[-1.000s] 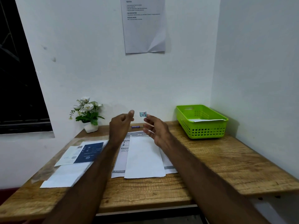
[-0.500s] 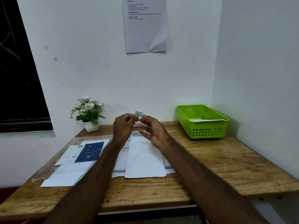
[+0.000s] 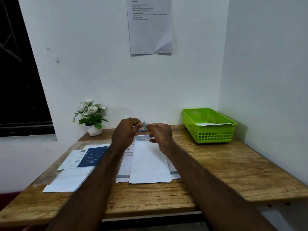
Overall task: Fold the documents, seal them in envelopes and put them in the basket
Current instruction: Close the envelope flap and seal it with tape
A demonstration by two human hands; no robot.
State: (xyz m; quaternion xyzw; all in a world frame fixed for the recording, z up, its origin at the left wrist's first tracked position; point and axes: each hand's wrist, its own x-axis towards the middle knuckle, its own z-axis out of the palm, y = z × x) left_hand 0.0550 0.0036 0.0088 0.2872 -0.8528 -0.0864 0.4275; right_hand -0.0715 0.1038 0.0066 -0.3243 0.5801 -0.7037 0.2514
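Both hands are raised above the desk's middle. My left hand [image 3: 125,130] and my right hand [image 3: 160,134] meet at a tiny blue-and-white sticker [image 3: 144,124], fingertips of both pinching it. Below them a white envelope [image 3: 149,162] lies on top of a printed document [image 3: 125,164]. To the left, a blue-and-white document [image 3: 86,156] rests on another white envelope [image 3: 70,179]. The green basket [image 3: 215,135] stands at the back right with a white envelope [image 3: 215,124] inside.
A small pot of white flowers [image 3: 91,117] sits at the back left of the wooden desk [image 3: 225,165]. A blue pen [image 3: 141,130] lies by the wall behind my hands. A printed sheet [image 3: 150,25] hangs on the wall.
My left hand has come in to meet the right one, and both now pinch the small sticker that the right hand held alone a second ago.
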